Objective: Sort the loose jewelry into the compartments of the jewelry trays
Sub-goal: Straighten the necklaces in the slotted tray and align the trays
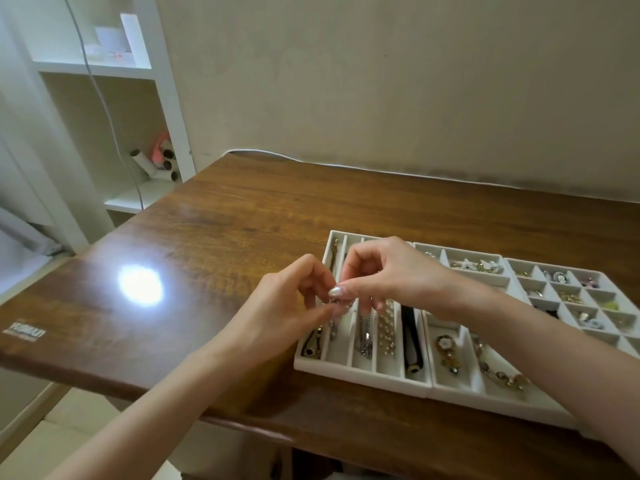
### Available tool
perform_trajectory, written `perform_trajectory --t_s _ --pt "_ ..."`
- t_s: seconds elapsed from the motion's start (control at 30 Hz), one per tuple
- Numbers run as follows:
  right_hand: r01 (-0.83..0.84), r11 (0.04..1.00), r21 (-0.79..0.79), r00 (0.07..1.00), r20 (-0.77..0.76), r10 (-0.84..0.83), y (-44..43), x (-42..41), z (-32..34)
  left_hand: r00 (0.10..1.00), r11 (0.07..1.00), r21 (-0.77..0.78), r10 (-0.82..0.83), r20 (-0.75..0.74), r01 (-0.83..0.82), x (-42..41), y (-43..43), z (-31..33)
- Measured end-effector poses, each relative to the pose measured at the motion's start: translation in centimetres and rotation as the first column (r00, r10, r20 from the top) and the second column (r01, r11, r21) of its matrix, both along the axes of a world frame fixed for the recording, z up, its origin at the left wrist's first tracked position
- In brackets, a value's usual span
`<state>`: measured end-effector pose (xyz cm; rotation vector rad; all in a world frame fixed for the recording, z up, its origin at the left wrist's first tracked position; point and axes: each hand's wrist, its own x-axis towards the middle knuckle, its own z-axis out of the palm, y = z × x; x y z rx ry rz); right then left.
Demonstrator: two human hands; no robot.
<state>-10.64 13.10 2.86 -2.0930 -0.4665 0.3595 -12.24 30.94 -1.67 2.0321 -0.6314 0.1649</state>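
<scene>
Three white jewelry trays stand side by side on the wooden table [221, 216]. The left tray [360, 374] has long slots holding chains, a pearl strand [387, 332] and a black band [411, 341]. Above its second slot, my left hand [291, 306] and my right hand [384, 275] both pinch a small silver chain piece [335, 301], whose end hangs down into that slot. The middle tray [460, 393] holds brooches and a beaded bracelet [498, 370]. The right tray [623, 344] has small square cells with earrings and rings.
A bright light glare [140, 284] lies on the table's left part. A white shelf unit [114, 74] with cardboard tubes [162, 164] stands at the back left. The wall runs behind the table; the table's front edge is near my arms.
</scene>
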Motion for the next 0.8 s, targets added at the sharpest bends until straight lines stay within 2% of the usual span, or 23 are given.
perform_trajectory --t_s 0.13,0.2,0.27,0.4,0.57,0.8 --pt "-0.043 0.996 0.083 0.996 -0.07 0.049 -0.7 0.0 0.1 0.998 0.994 -0.109 -0.001 -0.063 -0.006 0.7 0.2 0.1" --pt "-0.057 0.996 0.065 0.997 -0.056 0.061 -1.0 0.1 0.1 0.995 0.988 -0.153 -0.019 -0.102 0.003 0.7 0.3 0.4" --pt "-0.061 0.998 0.01 0.998 -0.008 0.061 -1.3 0.2 0.0 0.995 0.991 -0.13 -0.029 -0.091 0.017 0.4 0.4 0.6" --pt "-0.141 0.986 -0.094 0.989 0.029 0.144 -1.9 -0.1 -0.2 0.995 0.988 0.15 -0.038 0.09 0.024 -0.3 0.6 0.6" --pt "-0.172 0.971 -0.165 0.969 0.151 0.197 -1.9 -0.7 -0.4 0.94 0.891 0.453 -0.151 0.306 -0.005 -0.9 0.8 0.1" --pt "-0.135 0.97 -0.203 0.953 0.241 0.183 -2.2 -0.3 -0.7 0.898 0.77 0.637 -0.307 0.315 0.04 -1.4 1.4 0.7"
